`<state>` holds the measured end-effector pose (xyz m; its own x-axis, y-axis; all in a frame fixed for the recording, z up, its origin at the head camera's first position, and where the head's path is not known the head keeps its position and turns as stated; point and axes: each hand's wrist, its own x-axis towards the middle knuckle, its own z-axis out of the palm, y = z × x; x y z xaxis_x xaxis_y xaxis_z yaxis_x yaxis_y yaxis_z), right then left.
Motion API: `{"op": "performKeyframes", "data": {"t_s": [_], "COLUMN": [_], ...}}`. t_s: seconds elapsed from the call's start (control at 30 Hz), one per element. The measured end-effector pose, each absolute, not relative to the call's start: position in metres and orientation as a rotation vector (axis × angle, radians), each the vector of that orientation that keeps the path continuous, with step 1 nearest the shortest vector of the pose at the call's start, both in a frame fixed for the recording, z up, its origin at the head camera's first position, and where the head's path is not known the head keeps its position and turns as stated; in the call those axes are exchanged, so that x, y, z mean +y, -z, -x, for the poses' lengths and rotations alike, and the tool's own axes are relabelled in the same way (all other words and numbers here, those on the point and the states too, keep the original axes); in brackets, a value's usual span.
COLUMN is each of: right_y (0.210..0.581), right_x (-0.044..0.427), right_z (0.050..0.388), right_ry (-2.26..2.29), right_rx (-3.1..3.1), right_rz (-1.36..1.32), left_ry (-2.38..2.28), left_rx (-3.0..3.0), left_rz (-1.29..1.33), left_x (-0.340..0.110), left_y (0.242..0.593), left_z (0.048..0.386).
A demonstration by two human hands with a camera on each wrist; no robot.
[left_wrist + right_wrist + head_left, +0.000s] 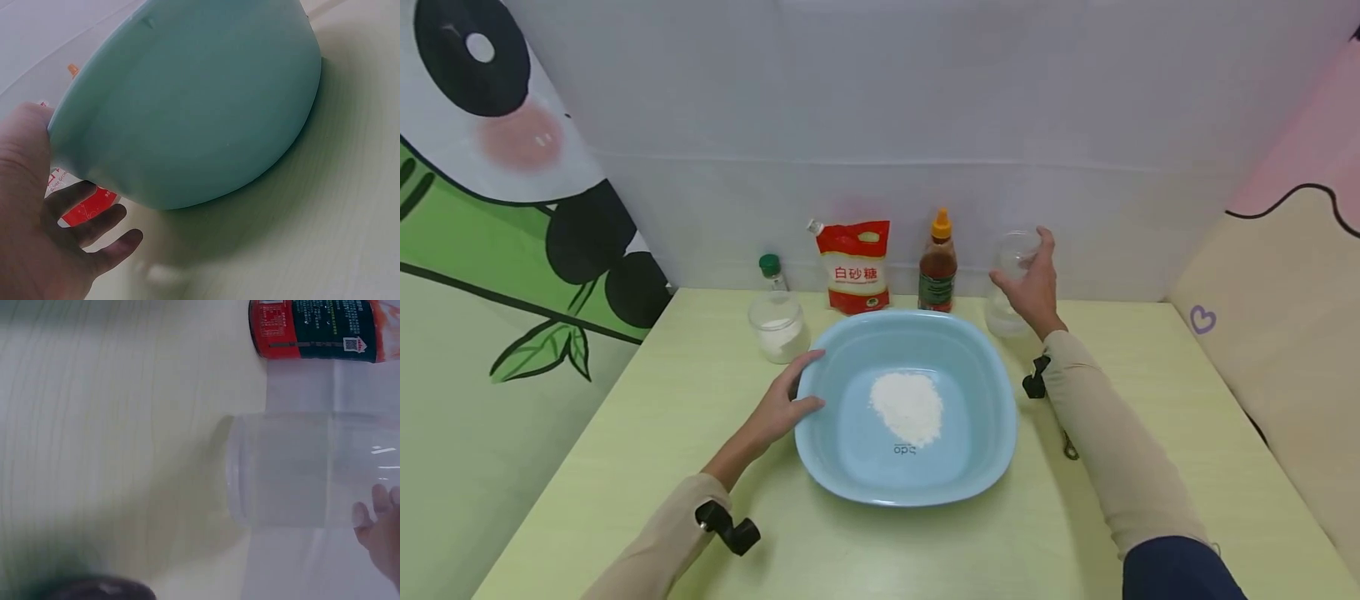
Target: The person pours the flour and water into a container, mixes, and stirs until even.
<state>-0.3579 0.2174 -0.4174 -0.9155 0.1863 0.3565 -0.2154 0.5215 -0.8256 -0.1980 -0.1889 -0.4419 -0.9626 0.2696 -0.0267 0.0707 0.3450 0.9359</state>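
On the pale table [865, 550], the big blue basin [977, 425] sits in the middle, a bit longer from 9 o'clock to 3 o'clock. From its middle, the tall clear jar [1002, 317] stands between 1 and 2 o'clock, just outside the rim. Its long way runs up and down, with its top toward 12 o'clock; I can't tell if it has a lid. The two hands are well apart. The right hand [1034, 287] is nearer, with thumb and fingers around the jar's upper part. The left hand [779, 408] holds the basin's rim near 9 o'clock, so the jar is just past 2 o'clock from it. White powder [906, 407] lies inside the basin.
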Motion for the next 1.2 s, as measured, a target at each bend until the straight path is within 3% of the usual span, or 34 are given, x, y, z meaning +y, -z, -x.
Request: {"op": "performKeyframes", "data": {"t_s": [0.7, 1.2], "right_y": [0.322, 0.301], "right_x": [0.223, 0.193], "right_z": [0.295, 0.253], "right_ry": [-0.955, -0.608], "right_rx": [-2.846, -3.084], "right_rz": [-0.721, -1.052], "left_ry": [-1.691, -1.677], "left_rx": [2.422, 2.408], "left_rz": [-0.295, -0.268], "left_x": [-0.188, -0.186], "left_y": [0.446, 0.440], "left_z": [0.197, 0.195]}}
